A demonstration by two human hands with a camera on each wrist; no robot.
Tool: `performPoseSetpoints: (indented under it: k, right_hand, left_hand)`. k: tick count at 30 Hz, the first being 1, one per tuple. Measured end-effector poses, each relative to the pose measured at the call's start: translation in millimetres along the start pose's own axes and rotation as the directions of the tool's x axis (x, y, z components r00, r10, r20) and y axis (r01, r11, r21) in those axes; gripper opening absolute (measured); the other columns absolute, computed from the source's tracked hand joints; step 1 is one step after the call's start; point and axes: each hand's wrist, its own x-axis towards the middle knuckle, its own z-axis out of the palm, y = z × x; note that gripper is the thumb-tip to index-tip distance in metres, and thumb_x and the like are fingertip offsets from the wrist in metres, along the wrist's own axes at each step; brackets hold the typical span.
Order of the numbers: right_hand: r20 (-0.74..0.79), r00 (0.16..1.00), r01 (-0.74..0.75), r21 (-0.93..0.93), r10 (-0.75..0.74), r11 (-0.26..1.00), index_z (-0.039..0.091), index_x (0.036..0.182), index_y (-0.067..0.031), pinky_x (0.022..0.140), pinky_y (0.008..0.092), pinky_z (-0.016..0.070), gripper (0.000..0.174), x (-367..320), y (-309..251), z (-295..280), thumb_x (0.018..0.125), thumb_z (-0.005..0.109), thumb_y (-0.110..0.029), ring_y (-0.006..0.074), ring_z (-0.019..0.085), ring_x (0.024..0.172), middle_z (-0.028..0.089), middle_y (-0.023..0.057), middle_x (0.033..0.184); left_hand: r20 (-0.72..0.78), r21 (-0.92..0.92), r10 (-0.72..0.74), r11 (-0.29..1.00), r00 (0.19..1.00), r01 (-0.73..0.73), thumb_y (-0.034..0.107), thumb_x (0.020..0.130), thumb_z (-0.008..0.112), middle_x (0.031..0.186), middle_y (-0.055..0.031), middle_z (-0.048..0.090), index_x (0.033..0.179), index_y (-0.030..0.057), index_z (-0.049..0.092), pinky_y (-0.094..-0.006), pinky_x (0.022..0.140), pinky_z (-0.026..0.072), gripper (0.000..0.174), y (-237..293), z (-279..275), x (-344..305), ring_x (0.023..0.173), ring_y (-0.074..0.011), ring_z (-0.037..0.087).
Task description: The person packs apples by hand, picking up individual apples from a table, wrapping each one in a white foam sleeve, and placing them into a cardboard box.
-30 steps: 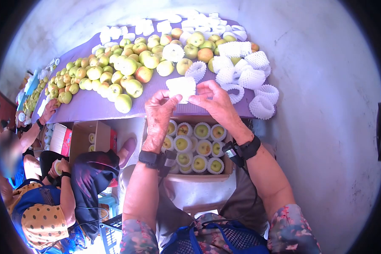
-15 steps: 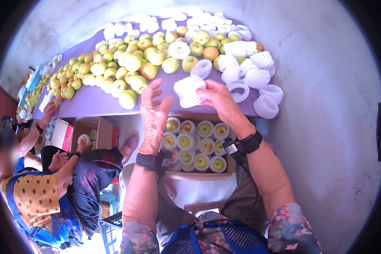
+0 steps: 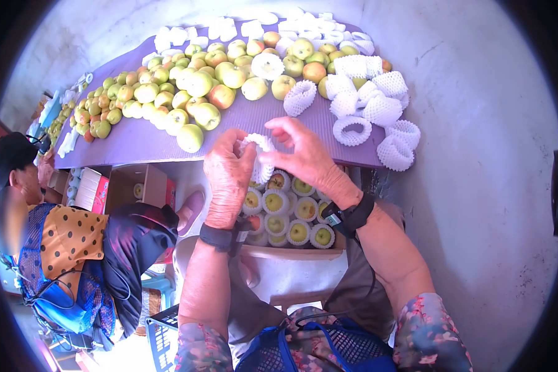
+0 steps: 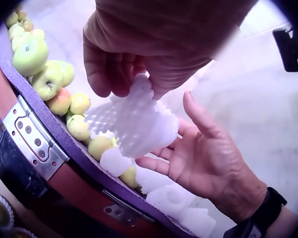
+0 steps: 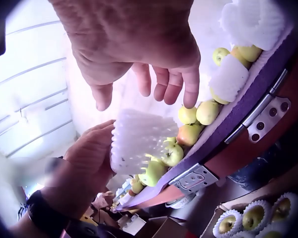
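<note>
Over the near edge of the table (image 3: pixel 136 146), seen from above, a white foam sleeve (image 4: pixel 139 124) hangs in the air between the person's two hands. The left hand (image 3: pixel 226 167) has it, pinching one end between thumb and curled fingers. The right hand (image 3: pixel 307 155) is just beside it, spread wide with the thumb away from the fingers; whether a fingertip touches the foam, I can't tell.

Below them there's a carton (image 3: pixel 291 252) with apples in foam nets (image 3: pixel 275 201) sitting close together inside. On the table's purple covering, one loose sleeve (image 3: pixel 300 98) lies beyond the hands, and to its right a ring-shaped sleeve (image 3: pixel 352 131) lies near a jumbled pile of sleeves (image 3: pixel 378 108). Bare apples (image 3: pixel 198 84), green and yellow with some blushed red, spread away to the left, and one netted apple (image 3: pixel 267 66) sits among them. More white foam pieces (image 3: pixel 310 26) line the far side.

Over on the left, a second person in a polka-dot top (image 3: pixel 74 239) sits near another open carton (image 3: pixel 152 180). Black bands (image 3: pixel 216 237) circle the wrists of the person with the sleeve.
</note>
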Motion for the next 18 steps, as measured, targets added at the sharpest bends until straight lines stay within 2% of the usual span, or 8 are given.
performPoseSetpoints:
  k: [3,4,7,9,13,15,18]
  right_hand:
    - [0.053,0.997,-0.055,-0.098,0.061,0.994,0.054,0.114,-0.0018,0.085,0.0418,0.0498,0.050,-5,1,9,0.074,0.074,-0.024,0.0328,0.061,0.099,0.062,0.0187,0.100]
    - [0.024,0.995,-0.094,-0.073,0.096,0.993,0.058,0.108,-0.0007,0.082,0.0427,0.0502,0.038,-5,4,13,0.076,0.068,-0.017,0.0352,0.062,0.095,0.063,0.0193,0.098]
    - [0.040,0.986,-0.163,-0.040,0.164,0.986,0.061,0.098,-0.0008,0.078,0.0434,0.0505,0.023,-4,15,15,0.078,0.064,-0.012,0.0358,0.063,0.090,0.065,0.0177,0.094]
    - [-0.030,0.993,-0.119,-0.069,0.117,0.991,0.062,0.091,-0.0016,0.074,0.0445,0.0501,0.016,-4,15,15,0.077,0.062,-0.009,0.0363,0.063,0.085,0.064,0.0163,0.089]
    - [-0.093,0.995,0.008,-0.205,-0.028,0.979,0.060,0.085,-0.0036,0.070,0.0454,0.0485,0.010,-4,17,21,0.075,0.063,-0.004,0.0362,0.061,0.080,0.061,0.0145,0.083]
    - [-0.077,0.992,0.086,-0.197,-0.103,0.977,0.059,0.085,-0.0040,0.069,0.0456,0.0478,0.011,-3,19,23,0.075,0.063,-0.002,0.0363,0.060,0.080,0.059,0.0141,0.081]
    - [-0.076,0.986,0.137,-0.148,-0.150,0.979,0.058,0.086,-0.0028,0.066,0.0429,0.0471,0.013,-2,18,25,0.075,0.062,0.003,0.0349,0.059,0.076,0.057,0.0143,0.081]
  left_hand:
    - [0.010,0.114,0.071,0.991,0.997,-0.071,0.014,0.075,0.071,0.058,-0.0026,0.053,0.090,0.0058,0.066,-0.0302,0.052,0.0447,0.019,2,0,-3,0.050,-0.0127,0.048]
    - [0.035,0.123,0.075,0.989,0.997,-0.079,0.015,0.075,0.071,0.057,-0.0030,0.052,0.090,0.0063,0.066,-0.0316,0.052,0.0451,0.019,2,1,-4,0.050,-0.0146,0.048]
    - [0.114,0.159,0.058,0.984,0.992,-0.075,0.015,0.074,0.071,0.057,-0.0046,0.052,0.092,0.0073,0.066,-0.0351,0.053,0.0463,0.020,1,2,-9,0.049,-0.0196,0.051]
    - [0.168,0.200,-0.002,0.979,0.986,-0.032,0.015,0.074,0.071,0.059,-0.0066,0.054,0.093,0.0076,0.066,-0.0365,0.055,0.0474,0.021,-1,1,-11,0.052,-0.0221,0.054]
    - [0.156,0.212,0.150,0.960,0.976,-0.181,0.015,0.076,0.071,0.070,-0.0113,0.061,0.097,0.0056,0.067,-0.0364,0.060,0.0494,0.023,-4,4,-15,0.061,-0.0244,0.060]
    - [0.182,0.189,0.206,0.952,0.961,-0.240,0.014,0.077,0.071,0.076,-0.0130,0.063,0.098,0.0038,0.067,-0.0356,0.062,0.0502,0.023,-1,5,-15,0.066,-0.0240,0.062]
    - [0.154,0.029,0.150,0.987,0.976,-0.157,0.013,0.078,0.071,0.076,-0.0124,0.065,0.095,0.0021,0.068,-0.0361,0.063,0.0507,0.020,-4,3,-14,0.066,-0.0242,0.063]
